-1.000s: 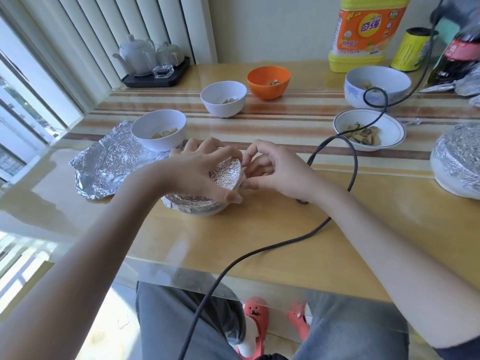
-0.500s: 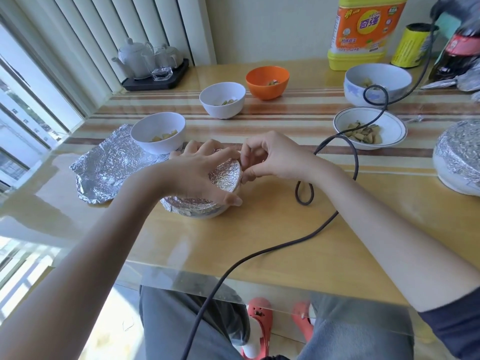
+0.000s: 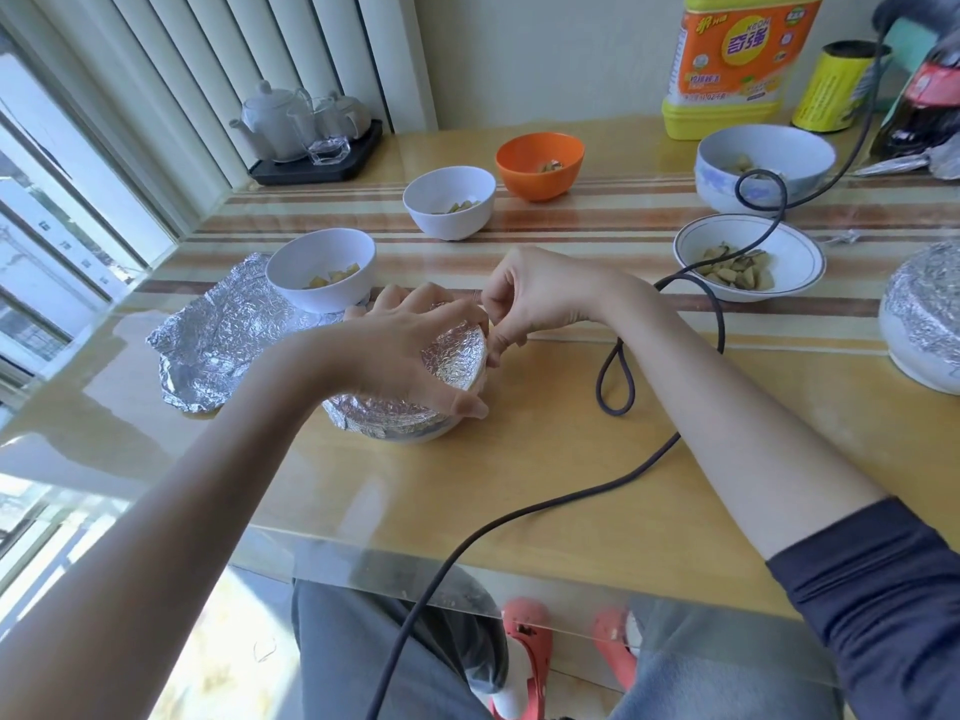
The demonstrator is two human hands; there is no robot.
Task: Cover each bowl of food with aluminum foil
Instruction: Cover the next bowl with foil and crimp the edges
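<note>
Your left hand clamps the foil-covered bowl while your right hand pinches its foil rim; tug hard and it could tear.

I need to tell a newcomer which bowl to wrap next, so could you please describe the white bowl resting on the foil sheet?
Start at the window side of the table, where a crumpled loose foil sheet lies flat. On its far corner stands a white bowl holding yellowish food chunks. Unlike the other white bowl further back, it sits on foil, and unlike the bowl under the hands, it is uncovered.
</note>
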